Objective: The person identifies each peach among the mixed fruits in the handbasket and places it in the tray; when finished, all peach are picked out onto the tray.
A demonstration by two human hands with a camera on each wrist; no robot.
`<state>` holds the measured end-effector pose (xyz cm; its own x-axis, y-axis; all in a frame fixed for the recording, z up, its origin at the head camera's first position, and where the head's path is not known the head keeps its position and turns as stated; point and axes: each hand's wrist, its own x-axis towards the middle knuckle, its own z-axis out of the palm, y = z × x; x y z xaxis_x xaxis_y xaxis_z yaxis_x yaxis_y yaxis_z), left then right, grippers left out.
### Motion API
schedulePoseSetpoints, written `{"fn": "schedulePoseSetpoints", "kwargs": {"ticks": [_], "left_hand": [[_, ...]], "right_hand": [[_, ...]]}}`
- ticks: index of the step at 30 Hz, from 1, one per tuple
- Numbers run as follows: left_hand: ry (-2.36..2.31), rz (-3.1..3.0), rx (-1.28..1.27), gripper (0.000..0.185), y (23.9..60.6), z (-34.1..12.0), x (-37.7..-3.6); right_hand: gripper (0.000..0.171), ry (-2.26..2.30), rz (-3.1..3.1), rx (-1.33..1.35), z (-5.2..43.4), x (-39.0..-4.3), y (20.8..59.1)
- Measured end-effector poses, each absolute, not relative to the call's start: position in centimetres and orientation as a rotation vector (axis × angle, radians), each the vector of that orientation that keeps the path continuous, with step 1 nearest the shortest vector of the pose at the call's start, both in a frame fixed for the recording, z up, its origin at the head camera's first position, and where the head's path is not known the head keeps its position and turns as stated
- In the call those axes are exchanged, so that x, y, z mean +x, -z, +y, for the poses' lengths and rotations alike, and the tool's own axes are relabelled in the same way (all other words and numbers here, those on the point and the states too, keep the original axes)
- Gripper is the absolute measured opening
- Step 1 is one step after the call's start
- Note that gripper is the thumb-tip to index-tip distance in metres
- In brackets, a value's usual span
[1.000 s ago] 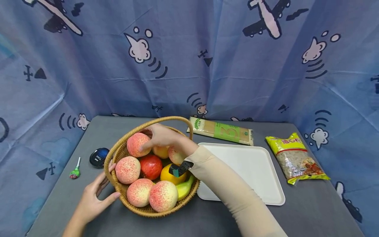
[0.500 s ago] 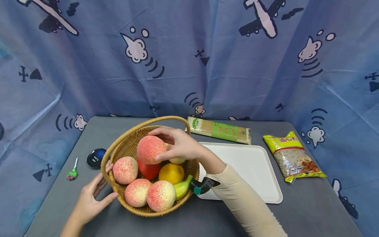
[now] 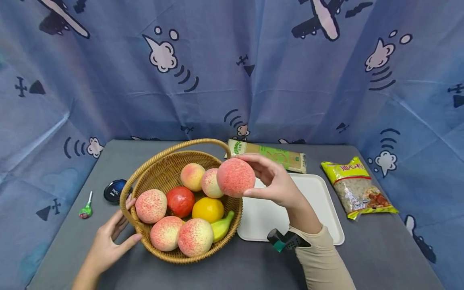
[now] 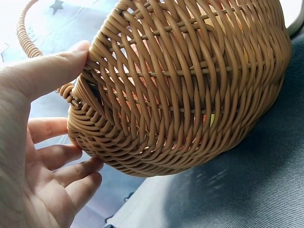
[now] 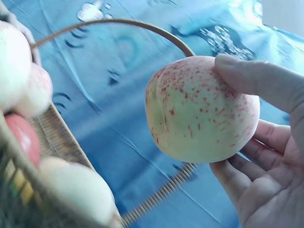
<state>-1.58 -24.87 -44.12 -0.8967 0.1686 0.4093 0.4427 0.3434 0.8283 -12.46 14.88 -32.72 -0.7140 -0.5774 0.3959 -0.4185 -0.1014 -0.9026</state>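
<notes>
My right hand [image 3: 277, 183] grips a pink-red peach [image 3: 236, 177] between thumb and fingers, at the right rim of a wicker basket. In the right wrist view this peach [image 5: 199, 111] shows a pale, red-speckled side. My left hand [image 3: 106, 243] holds the left side of the wicker basket [image 3: 164, 171]; the left wrist view shows thumb and fingertips on its woven edge [image 4: 83, 102], near the handle's foot. Inside lie several more peaches [image 3: 151, 206], a red pomegranate [image 3: 180, 201], an orange-yellow round fruit [image 3: 208, 209] and a banana [image 3: 222, 226], partly hidden.
A white tray [image 3: 326, 209] lies right of the basket, partly behind my right arm. Behind it is a noodle packet [image 3: 290, 160]; farther right, a yellow-topped food bag [image 3: 359, 189]. Left stand a dark round tin [image 3: 114, 191] and a lollipop [image 3: 86, 209]. A patterned curtain hangs behind.
My right hand has lifted the peach from the back left of the basket and carried it right, over the right rim. My left hand stays at the basket's left side.
</notes>
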Motion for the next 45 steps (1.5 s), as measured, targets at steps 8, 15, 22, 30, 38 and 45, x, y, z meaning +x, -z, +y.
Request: {"fn": "schedulePoseSetpoints", "kwargs": {"ticks": [8, 15, 22, 30, 38, 45], "left_hand": [[1.598, -2.363, -0.533, 0.082, 44.0, -25.0, -1.4], [1.574, -2.348, -0.547, 0.082, 43.9, -25.0, -1.4], [1.548, -2.34, -0.576, 0.082, 43.9, -24.9, -1.5], [1.549, -2.337, -0.583, 0.082, 44.1, -24.8, -1.5], [1.564, -2.364, -0.536, 0.081, 44.3, -24.9, -1.4], [1.583, -2.37, -0.525, 0.081, 44.0, -24.8, -1.5]], "right_hand": [[0.07, 2.158, 2.18, -0.874, 19.9, -12.9, 35.2], [0.072, 2.08, 2.295, -0.573, 21.2, -14.4, 40.1], [0.073, 2.0, 2.283, -0.49, 20.6, -16.4, 43.8], [0.071, 1.92, 2.277, -0.446, 20.1, -18.1, 46.2], [0.073, 1.835, 2.277, -0.408, 19.8, -18.6, 46.9], [0.072, 1.834, 2.251, -0.473, 20.2, -18.8, 47.4]]}}
